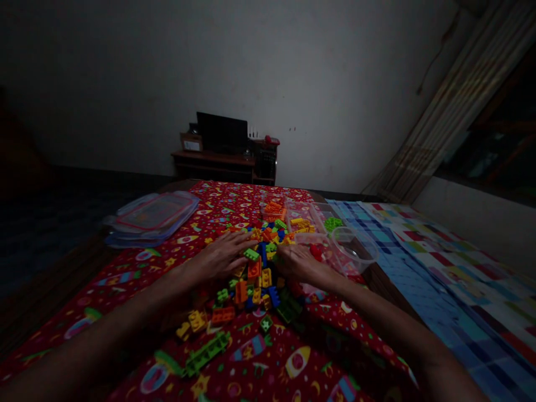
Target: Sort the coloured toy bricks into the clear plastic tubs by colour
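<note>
Your two hands meet at the pile of plastic bricks (pixel 254 269), heaped in mixed colours mid-cloth, right in front of you; that central spot probably suits you because both arms reach it equally well. Your left hand (pixel 226 254) lies palm down over the pile's left side, its fingers (pixel 242 237) stretched out and loosely parted; nothing shows gripped there, though the underside is hidden. Held that flat, it likely serves to feel among the bricks or steady them. Your right hand (pixel 295 261) is at the pile's right side, fingers curled inward. The tips are lost in shadow and among bricks, so you cannot tell from this view whether they pinch one.

Just beyond that hand, clear boxes stand close together: one with orange bricks (pixel 274 211), one with yellow bricks (pixel 302 225), one with green pieces (pixel 333 224), and red pieces (pixel 316 253) nearer you. One colour to each seems to keep the groups apart, and standing beside the pile makes for a short reach. A stack of lids (pixel 153 218) sits well apart at the left, presumably out of your way. Nearest you, a long green piece (pixel 207 353) lies loose on the red printed cloth (pixel 167 279).
</note>
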Motion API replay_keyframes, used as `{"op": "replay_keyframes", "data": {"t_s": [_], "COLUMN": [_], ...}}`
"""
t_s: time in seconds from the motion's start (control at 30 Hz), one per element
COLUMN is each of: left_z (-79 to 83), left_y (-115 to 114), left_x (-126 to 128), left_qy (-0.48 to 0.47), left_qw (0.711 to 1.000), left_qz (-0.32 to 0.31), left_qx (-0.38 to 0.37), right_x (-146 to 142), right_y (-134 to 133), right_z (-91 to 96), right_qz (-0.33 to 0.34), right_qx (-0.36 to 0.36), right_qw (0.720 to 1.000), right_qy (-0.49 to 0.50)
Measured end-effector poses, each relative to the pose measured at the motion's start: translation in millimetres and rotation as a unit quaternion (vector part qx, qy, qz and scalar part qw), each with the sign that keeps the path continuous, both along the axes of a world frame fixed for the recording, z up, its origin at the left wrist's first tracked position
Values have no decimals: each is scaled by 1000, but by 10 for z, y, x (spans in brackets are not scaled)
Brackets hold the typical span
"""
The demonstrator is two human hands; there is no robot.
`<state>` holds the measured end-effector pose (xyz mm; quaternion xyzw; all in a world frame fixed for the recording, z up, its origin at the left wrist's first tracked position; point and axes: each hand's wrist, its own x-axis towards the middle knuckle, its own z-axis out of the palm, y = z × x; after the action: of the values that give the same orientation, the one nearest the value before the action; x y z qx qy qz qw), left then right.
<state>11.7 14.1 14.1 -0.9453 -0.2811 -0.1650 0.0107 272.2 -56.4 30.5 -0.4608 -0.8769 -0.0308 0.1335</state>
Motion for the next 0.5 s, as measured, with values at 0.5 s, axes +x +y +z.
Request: {"op": "replay_keyframes", "data": {"t_s": [0.5], "left_z": [-278], "left_y": [-1410], "left_x": [-515], "left_qy": [22], "left_qw": [999], "left_qz": [-4], "left_qx": [45], "right_x": [114], "right_y": [991], "right_z": [400], "right_qz": [-180], "right_qx": [-26], "right_qw": [979], "right_qy": [97]}}
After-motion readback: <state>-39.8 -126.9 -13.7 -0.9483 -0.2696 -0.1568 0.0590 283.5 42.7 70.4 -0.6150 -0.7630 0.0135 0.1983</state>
